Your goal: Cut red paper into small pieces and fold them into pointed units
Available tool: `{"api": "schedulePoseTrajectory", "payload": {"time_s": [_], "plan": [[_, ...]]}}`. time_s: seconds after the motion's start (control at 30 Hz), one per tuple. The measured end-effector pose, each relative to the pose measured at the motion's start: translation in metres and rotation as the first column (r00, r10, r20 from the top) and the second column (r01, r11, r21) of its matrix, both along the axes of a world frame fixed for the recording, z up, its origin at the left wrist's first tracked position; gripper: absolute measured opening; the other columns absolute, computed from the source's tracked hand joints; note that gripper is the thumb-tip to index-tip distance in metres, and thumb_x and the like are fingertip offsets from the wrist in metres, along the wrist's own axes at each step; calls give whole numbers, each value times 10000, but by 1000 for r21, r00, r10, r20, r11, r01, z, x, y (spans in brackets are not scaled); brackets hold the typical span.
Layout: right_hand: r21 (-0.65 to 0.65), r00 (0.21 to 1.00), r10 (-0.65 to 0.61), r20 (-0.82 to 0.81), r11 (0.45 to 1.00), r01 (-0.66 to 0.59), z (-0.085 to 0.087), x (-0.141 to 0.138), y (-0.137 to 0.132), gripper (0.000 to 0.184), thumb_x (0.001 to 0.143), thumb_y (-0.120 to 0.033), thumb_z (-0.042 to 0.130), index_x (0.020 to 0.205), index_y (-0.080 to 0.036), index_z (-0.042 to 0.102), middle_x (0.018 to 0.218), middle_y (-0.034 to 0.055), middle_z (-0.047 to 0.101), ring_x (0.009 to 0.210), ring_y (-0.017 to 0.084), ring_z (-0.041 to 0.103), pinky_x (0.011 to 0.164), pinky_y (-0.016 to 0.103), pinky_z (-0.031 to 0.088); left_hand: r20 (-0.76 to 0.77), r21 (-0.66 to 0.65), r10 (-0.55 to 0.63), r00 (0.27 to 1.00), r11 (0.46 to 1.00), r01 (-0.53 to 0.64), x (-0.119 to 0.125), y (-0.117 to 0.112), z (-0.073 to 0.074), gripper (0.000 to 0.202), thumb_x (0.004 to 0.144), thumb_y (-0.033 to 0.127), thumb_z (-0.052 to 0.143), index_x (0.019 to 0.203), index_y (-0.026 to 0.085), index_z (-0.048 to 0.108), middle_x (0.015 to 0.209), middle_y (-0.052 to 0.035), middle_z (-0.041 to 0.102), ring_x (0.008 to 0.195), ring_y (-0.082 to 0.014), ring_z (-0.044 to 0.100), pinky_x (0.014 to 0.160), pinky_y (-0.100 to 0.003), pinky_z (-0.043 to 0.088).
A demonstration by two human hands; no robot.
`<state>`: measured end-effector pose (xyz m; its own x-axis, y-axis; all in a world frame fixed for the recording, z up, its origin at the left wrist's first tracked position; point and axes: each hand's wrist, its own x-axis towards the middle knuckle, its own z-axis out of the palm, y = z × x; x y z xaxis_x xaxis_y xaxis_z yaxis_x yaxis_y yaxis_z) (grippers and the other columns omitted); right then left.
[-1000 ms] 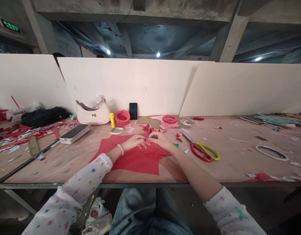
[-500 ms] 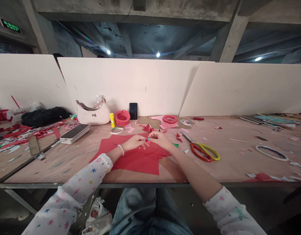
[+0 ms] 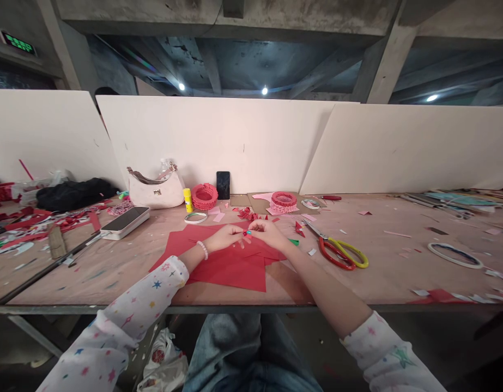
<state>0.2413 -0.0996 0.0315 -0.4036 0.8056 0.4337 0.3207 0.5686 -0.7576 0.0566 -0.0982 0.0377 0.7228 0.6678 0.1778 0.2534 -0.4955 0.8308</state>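
My left hand [image 3: 223, 238], with a beaded bracelet at the wrist, and my right hand [image 3: 271, 233] meet fingertip to fingertip above the red paper sheets [image 3: 235, 274]. Both are closed in a pinch on a small red paper piece [image 3: 247, 234], mostly hidden by the fingers. Just behind the hands lies a heap of small folded red pieces [image 3: 248, 213]. One more folded red piece [image 3: 300, 228] rests to the right of my right hand. Beyond it are scissors [image 3: 341, 254] with one red and one yellow handle, their blades apart.
At the back stand a white handbag [image 3: 156, 190], a yellow glue stick [image 3: 188, 200], red paper rings [image 3: 204, 196] and a phone [image 3: 223, 185]. A white power bank-like device [image 3: 126, 223] lies left. Tape rolls [image 3: 195, 218] and paper scraps are scattered about. A white board [image 3: 218, 136] closes off the back.
Hardly anything differs. My fingers have shifted slightly around the small red paper piece; both arms stay in place.
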Motion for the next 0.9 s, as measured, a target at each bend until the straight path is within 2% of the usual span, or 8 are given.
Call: {"api": "schedulePoseTrajectory", "payload": {"time_s": [0.43, 0.6, 0.67, 0.9], "plan": [[3, 1000, -12, 10, 1000, 11, 0, 0, 0, 129, 685, -278, 524, 717, -156, 554, 705, 15, 566, 651, 122, 509, 605, 246, 397, -9, 9, 3, 1000, 1000, -3, 1, -2, 1, 332, 806, 334, 376, 880, 102, 601, 824, -78, 629, 617, -107, 576, 467, -161, 357], [-17, 1000, 18, 6, 1000, -18, 1, -2, -2, 101, 686, -252, 519, 709, -158, 546, 691, 10, 562, 639, 118, 507, 600, 242, 394, -99, 170, 42, 994, 985, -25, -1, -6, 0, 325, 810, 303, 374, 768, 107, 631, 613, -38, 610, 605, -115, 560, 578, -190, 398], [-24, 1000, 25, -2, 999, -25, 2, -2, -3, 95, 689, -246, 515, 707, -157, 542, 683, 10, 560, 632, 116, 506, 600, 241, 393, -112, 198, 47, 993, 980, -24, -1, -6, 0, 328, 811, 305, 375, 747, 110, 631, 591, -31, 601, 590, -113, 554, 605, -199, 404], [-46, 1000, -12, 7, 999, 12, 4, -1, -5, 185, 712, -314, 503, 772, -151, 567, 739, 25, 579, 691, 134, 517, 640, 255, 389, -10, 99, 45, 999, 994, -44, 2, -2, -3, 361, 820, 362, 368, 773, 106, 619, 686, -46, 619, 523, -93, 529, 568, -204, 402]]}}
